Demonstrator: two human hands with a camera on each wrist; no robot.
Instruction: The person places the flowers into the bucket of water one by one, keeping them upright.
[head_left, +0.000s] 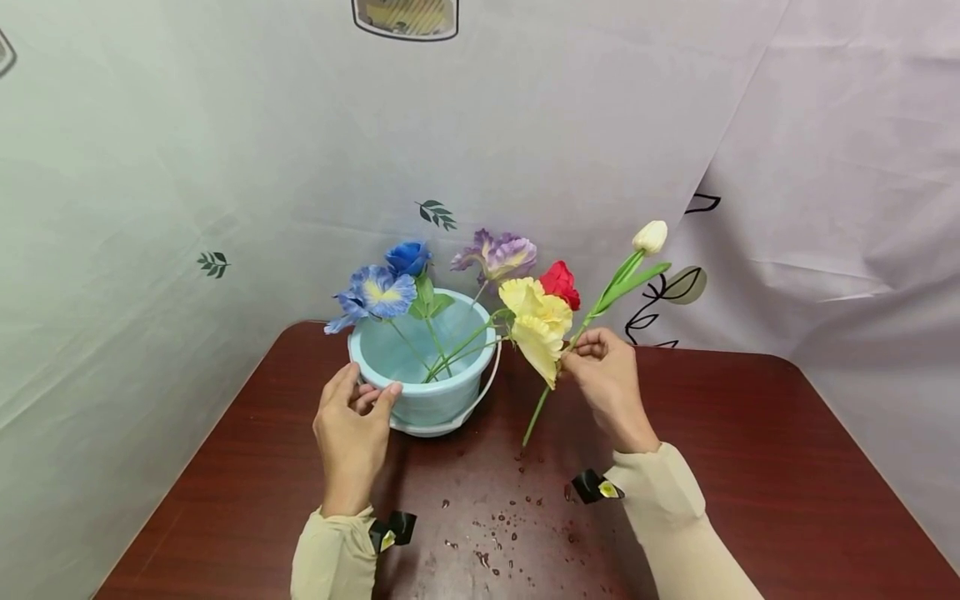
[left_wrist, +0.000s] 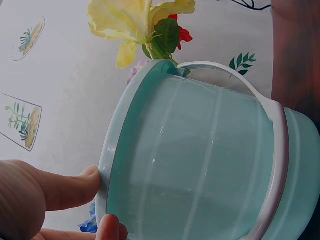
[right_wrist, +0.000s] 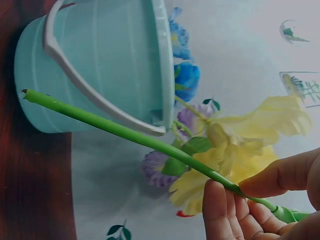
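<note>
A light blue bucket (head_left: 420, 404) stands on the table with several artificial flowers leaning in it. My left hand (head_left: 351, 433) grips its near left rim, thumb and fingers on either side of the edge in the left wrist view. Between thumb and fingers, my right hand (head_left: 607, 383) pinches the green stem of a white tulip (head_left: 649, 237). The stem's cut end (right_wrist: 30, 95) points down toward the table, outside the bucket. Beside that hand, a yellow flower (head_left: 536, 321) overhangs the bucket's right rim, with a red rose (head_left: 560, 285) just behind.
Blue flowers (head_left: 382, 292) lean over the bucket's left side and a purple flower (head_left: 497, 254) over the back. The white handle (head_left: 487, 387) hangs down along the bucket's front. Water drops (head_left: 483, 558) dot the brown table (head_left: 750, 467). A printed cloth (head_left: 300, 167) hangs behind.
</note>
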